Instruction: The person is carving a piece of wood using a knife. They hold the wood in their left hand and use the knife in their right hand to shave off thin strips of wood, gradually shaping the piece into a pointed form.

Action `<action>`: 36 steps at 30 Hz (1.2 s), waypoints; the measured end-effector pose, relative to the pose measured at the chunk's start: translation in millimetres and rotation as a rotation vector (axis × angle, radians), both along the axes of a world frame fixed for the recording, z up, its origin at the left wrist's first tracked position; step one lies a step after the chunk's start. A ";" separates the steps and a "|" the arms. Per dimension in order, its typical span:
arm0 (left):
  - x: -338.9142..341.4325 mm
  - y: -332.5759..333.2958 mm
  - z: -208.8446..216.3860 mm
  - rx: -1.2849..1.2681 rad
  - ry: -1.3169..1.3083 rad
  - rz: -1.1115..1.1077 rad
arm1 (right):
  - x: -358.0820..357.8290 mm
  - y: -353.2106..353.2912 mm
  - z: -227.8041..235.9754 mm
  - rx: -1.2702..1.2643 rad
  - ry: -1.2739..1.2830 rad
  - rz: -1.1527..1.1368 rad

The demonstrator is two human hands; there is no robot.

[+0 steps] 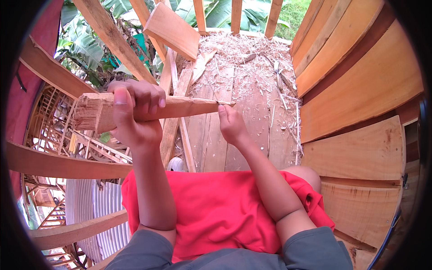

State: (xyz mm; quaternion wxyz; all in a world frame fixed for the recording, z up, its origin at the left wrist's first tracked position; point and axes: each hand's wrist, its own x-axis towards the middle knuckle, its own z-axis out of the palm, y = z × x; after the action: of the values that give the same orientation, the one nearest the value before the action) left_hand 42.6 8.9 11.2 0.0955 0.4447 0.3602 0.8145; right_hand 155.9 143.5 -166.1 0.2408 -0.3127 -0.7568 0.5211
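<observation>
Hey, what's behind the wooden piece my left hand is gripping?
A slanted plank and floorboards show above and below the wooden piece. Whatever lies directly behind it and your left hand is covered.

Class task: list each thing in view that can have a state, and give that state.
Wooden stake: held crosswise, narrowing rightward.
Left hand: closed around the stake's thicker part.
Right hand: fingers curled at the narrow tip; exact grip unclear.
Wood shavings: scattered over the floorboards.
Red cloth: rumpled, covering the lap.
</observation>
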 end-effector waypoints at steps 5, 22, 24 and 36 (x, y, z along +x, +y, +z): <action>11.1 17.1 6.6 -0.009 -0.047 0.058 | 7.5 22.2 -61.9 -0.105 -0.006 -0.195; 4.5 11.2 5.5 0.007 -0.005 -0.038 | 4.5 19.9 -70.8 0.033 -0.136 -0.276; -4.7 1.7 0.7 0.011 -0.009 -0.013 | -1.0 5.9 -32.0 0.067 -0.049 -0.061; 4.0 10.1 2.3 0.010 -0.021 -0.046 | 11.7 15.8 -61.9 0.041 -0.086 -0.158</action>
State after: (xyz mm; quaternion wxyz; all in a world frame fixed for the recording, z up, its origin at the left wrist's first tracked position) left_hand 46.6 19.0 13.5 0.1157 0.4446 0.3448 0.8185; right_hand 167.6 159.3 -228.0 0.2547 -0.3887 -0.7497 0.4711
